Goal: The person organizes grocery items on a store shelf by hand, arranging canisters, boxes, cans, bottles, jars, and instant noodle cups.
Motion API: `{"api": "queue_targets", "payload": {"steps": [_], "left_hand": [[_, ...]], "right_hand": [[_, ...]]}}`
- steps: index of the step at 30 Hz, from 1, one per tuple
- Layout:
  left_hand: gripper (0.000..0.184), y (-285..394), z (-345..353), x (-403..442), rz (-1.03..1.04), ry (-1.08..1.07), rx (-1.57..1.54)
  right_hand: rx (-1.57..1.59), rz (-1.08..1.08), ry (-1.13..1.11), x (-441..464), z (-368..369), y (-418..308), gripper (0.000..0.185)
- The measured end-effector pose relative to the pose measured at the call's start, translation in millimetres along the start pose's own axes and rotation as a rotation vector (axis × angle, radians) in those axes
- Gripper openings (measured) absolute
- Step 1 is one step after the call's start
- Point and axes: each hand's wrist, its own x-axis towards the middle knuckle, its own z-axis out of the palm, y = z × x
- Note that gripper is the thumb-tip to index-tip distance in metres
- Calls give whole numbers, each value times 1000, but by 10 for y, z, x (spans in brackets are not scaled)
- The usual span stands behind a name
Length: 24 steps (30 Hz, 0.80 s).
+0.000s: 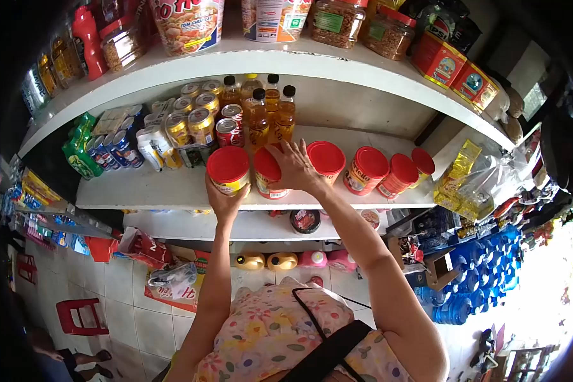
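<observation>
My left hand (224, 198) is wrapped round the lower side of a red-lidded canister (228, 167) with a yellow and white label, at the shelf's front edge. Just right of it, my right hand (296, 169) grips a second red-lidded canister (267, 167) from above, its fingers across the lid. Beside that hand stands a third canister (326, 158), partly covered by my wrist. Farther right, a canister (366, 170) and a slimmer red canister (399, 176) stand in the same row. Bottles of amber drink (259, 121) with black caps rise behind the canisters.
Drink cans (200, 124) and green cans (81, 146) fill the shelf's left side. Overhead, an upper shelf (267, 60) carries noodle tubs (188, 25) and jars. Below are a lower shelf (254, 226), jugs (282, 261) and a red stool (79, 316). Yellow packets (458, 169) hang right.
</observation>
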Motion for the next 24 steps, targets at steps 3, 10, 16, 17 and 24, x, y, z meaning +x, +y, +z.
{"api": "queue_targets", "payload": {"steps": [3,10,16,17,24], "left_hand": [[101,8,-11,-7,10,12,82],[101,49,-12,-27,-56,-4,41],[99,-20,-12,-24,-94,-1,35],[99,-43,-14,-33,-96,-8,34],[96,-46,9,-49,-142,18,51]], "right_hand": [[-25,32,26,79,69,50,105],[39,-32,45,-222,-342,134,100],[-170,383,-61,-928,-1051,1031,111],[-183,454,-132,-1010,-1020,1232,113],[-14,302,33,-1201,-740,1653,98]]}}
